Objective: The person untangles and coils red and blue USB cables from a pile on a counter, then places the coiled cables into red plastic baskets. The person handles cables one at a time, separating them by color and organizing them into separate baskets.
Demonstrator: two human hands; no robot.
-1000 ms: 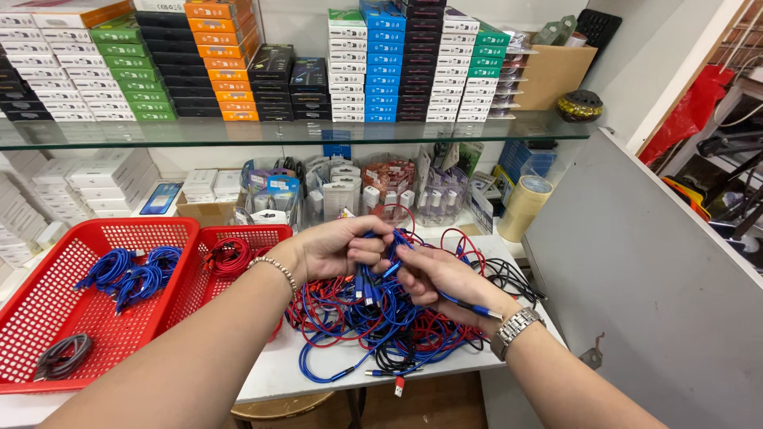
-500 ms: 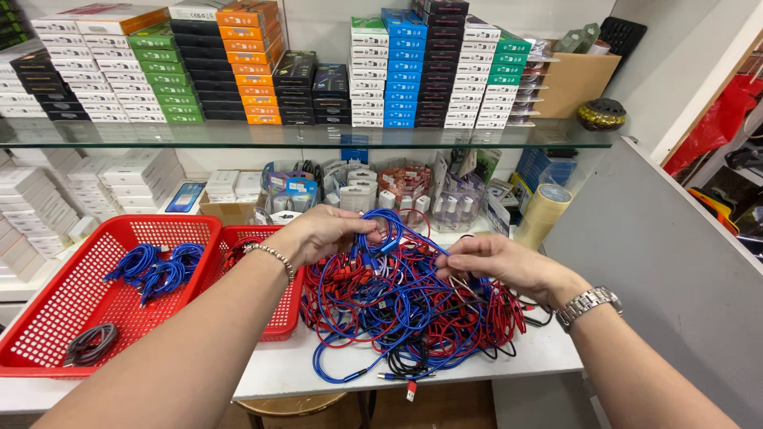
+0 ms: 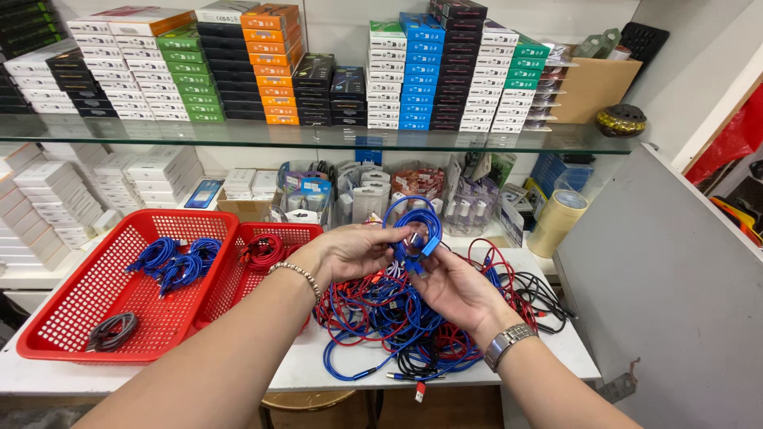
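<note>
My left hand (image 3: 347, 253) and my right hand (image 3: 458, 287) meet above a tangled heap of red, blue and black cables (image 3: 397, 322) on the white table (image 3: 238, 373). Both hands grip a coiled blue cable (image 3: 417, 225), its loops standing up between my fingers. My left wrist wears a bead bracelet and my right wrist a metal watch. To the left stands a large red basket (image 3: 71, 310) holding blue cable bundles (image 3: 173, 260) and a grey cable (image 3: 111, 331). A smaller red basket (image 3: 298, 233) with red cables (image 3: 262, 250) sits beside it.
A glass shelf (image 3: 318, 137) above carries stacks of coloured boxes. Behind the heap stand packaged accessories (image 3: 362, 195), white boxes (image 3: 48, 199) at left and a tape roll (image 3: 556, 222). A grey panel (image 3: 668, 294) rises at the right edge of the table.
My hands drew together and lifted one blue cable out of the heap, and it now sits coiled between them. Half a second ago they were spread apart on the pile.
</note>
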